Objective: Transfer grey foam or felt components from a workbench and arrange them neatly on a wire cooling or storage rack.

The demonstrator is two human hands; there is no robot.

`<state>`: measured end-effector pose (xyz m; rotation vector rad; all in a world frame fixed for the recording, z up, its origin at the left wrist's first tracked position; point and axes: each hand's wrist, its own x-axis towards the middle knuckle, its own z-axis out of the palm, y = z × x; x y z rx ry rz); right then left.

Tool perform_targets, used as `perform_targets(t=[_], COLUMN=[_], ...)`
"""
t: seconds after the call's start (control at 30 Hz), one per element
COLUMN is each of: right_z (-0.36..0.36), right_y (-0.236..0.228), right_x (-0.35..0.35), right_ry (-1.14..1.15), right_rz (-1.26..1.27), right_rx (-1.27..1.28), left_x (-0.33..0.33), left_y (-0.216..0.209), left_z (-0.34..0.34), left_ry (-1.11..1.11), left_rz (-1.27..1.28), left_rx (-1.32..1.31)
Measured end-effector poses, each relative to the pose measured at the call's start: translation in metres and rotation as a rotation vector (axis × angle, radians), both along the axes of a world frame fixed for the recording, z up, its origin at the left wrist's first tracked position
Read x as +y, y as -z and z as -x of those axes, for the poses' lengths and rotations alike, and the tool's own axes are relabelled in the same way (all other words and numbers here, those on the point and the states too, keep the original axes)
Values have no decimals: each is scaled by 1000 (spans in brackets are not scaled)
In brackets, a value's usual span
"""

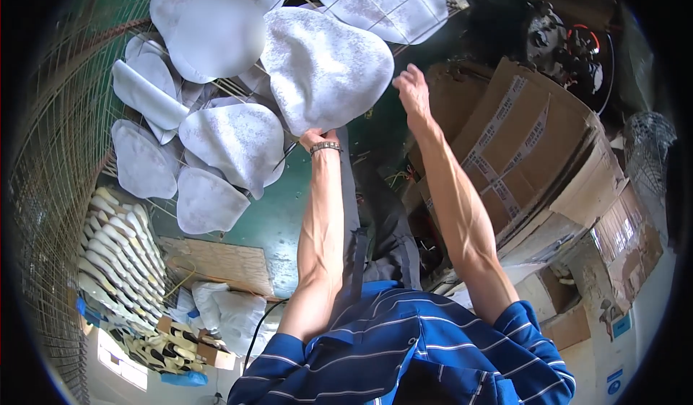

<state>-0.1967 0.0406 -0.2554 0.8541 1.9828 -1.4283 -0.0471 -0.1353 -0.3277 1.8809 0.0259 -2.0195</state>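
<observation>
The fingers of the left hand (315, 138) are mostly hidden behind the lower edge of a large white padded piece (325, 69), rounded at one end and tapering at the other; they appear to pinch that edge, though how firmly cannot be told. A metal bracelet (325, 146) sits on that wrist. The right hand (411, 91) is raised just beside the same piece's right edge, its fingers curled loosely together; whether they touch the piece or a wire cannot be told. The piece lies against a wire rack (65, 109) overhead, among other white padded pieces (231, 138) of similar shape spread over the wires, some overlapping. Both bare forearms rise from blue striped sleeves (404, 347) at the lower edge. To the right, flattened cardboard boxes (527, 145) lean together. At lower left, rows of pale sole-shaped parts (119, 250) stand packed side by side, near a brown board (216, 260) lying on the green floor (278, 221).
</observation>
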Motion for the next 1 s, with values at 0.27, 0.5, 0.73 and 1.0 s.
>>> perform_targets(t=[0.27,0.5,0.73,1.0], right_z=[-143,-246,-316,-409], right_y=[-93,-177,-238,-265], right_x=[71,122,172,204], right_ry=[129,245,140,510], right_rz=[120,171,-76,-103], right_rx=[-299,-290,-16,94], left_x=[3,50,101,199], left_y=[-10,-89,-140,-238], left_z=[-43,-58,-3,29], left_ry=[624,1351,1632,1856], left_rz=[-150,111,29,47], left_rx=[-447,-428,-26,182])
